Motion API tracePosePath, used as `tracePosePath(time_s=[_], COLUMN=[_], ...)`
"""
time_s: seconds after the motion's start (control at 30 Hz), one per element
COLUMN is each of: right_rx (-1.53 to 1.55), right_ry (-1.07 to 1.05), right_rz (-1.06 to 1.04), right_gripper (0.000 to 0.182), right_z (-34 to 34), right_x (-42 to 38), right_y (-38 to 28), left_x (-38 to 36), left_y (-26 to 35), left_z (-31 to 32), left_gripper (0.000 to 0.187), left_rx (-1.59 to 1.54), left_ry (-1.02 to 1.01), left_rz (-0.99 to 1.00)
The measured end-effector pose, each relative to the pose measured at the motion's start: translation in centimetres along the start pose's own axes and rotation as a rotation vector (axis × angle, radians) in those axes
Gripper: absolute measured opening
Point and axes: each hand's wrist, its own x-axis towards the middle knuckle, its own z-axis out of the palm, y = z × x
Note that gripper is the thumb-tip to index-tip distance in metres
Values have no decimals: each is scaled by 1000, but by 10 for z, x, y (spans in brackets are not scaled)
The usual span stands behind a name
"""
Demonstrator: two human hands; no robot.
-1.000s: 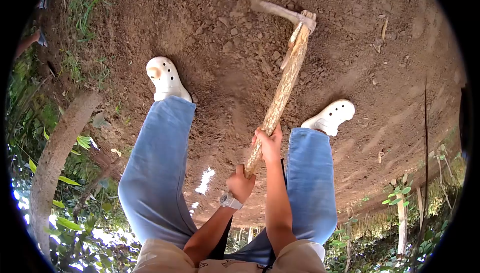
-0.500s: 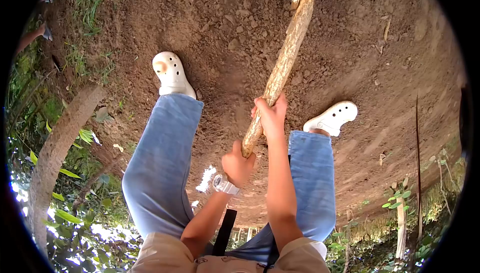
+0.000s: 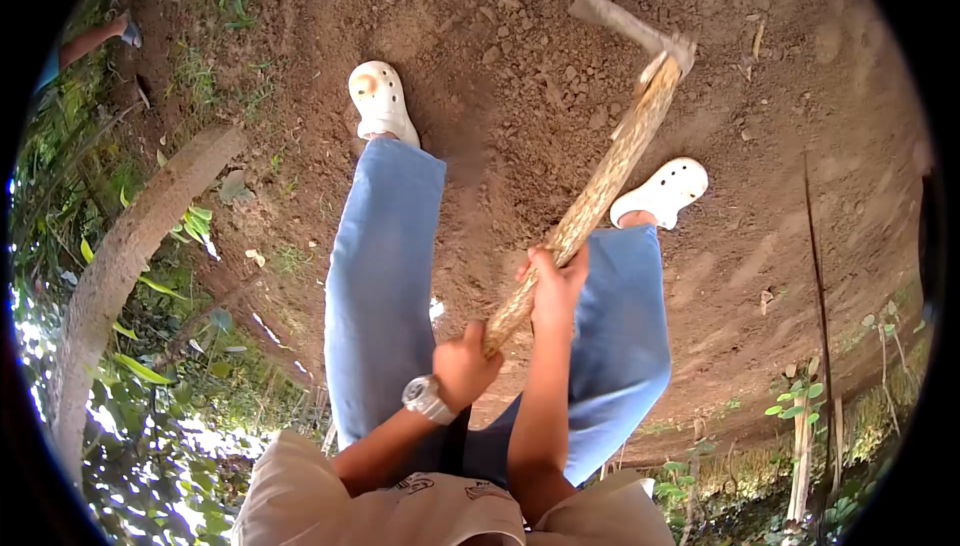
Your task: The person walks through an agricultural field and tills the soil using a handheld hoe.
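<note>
A hoe (image 3: pixel 618 168) with a rough, bark-patched wooden handle slants up and to the right in front of me. Its worn metal blade (image 3: pixel 625 22) points left over the loose brown soil. My left hand (image 3: pixel 466 367), with a pale watch (image 3: pixel 428 400) at the wrist, is wrapped round the butt end of the handle. Further up, my right hand (image 3: pixel 557 289) grips the same handle, fingers closed about it. The handle's upper part passes close by my right white clog (image 3: pixel 662 192).
My left white clog (image 3: pixel 381 98) stands on the crumbly soil (image 3: pixel 490 146). A tree trunk (image 3: pixel 135 246) leans at the left among leafy plants. Another person's leg (image 3: pixel 95 43) shows at the upper left. Thin stems (image 3: pixel 800 446) rise at the lower right.
Both hands have drawn the hoe down toward my body, and its head has swung right, bringing the whole blade into view. The feet and ground have shifted in the view.
</note>
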Motion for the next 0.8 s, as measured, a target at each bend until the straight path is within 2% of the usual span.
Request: tracePosePath(time_s=[0.07,0.13,0.17,0.2,0.27,0.33,0.4,0.43,0.47,0.5,0.53,0.57,0.6,0.63,0.67,0.7,0.73,0.77,0.8], right_rx=[130,124,98,94,-6,-17,142,158,168,209,257,294,331,260,-290,-910,-1425,-1571,-1634], right_ry=[42,19,1,-62,-240,-397,-569,-620,-781,-802,-828,-795,-748,-776,-831,-969,-971,-994,-1035], right_rz=[97,235,240,344,241,237,287,228,205,191,160,118,75,66,-156,-544,-1063,-1236,-1253], right_gripper=[39,29,28,27,25,21,14,8,10,13,17,19,22,22,26,32,38,36,35], right_z=[-7,-30,-45,-72,-117,-132,-142,-140,-136,-130,-127,-132,-138,-155,-170,-183,-195,-202,-210], right_x=[-32,-69,-85,-96,-120,-134,-118,-109,-99,-90,-78,-44,-14,-2,1,9,7,2,2], right_y=[-3,-21,-31,-37,-56,-101,-135,-150,-170,-194,-182,-203,-235,-255,-274,-279,-283,-285,-280], left_x=[-34,-82,-107,-131,-184,-207,-206,-205,-197,-192,-182,-176,-184,-190,-191,-178,-169,-177,-178], left_y=[10,34,46,59,83,110,126,137,145,153,125,130,140,149,159,157,154,148,144], left_z=[-17,-25,-18,-6,25,10,21,14,6,-3,13,18,11,20,31,40,52,59,76], left_gripper=[26,26,27,27,28,28,18,15,15,15,13,14,12,12,11,11,11,15,17], left_rx=[84,93,117,135,172,91,173,246,271,239,324,224,151,220,293,309,326,377,381], left_ry=[108,45,48,77,174,145,460,497,614,658,837,811,811,814,795,777,760,641,569], left_rz=[75,15,12,3,11,21,314,348,415,511,598,634,845,777,711,726,740,693,732])
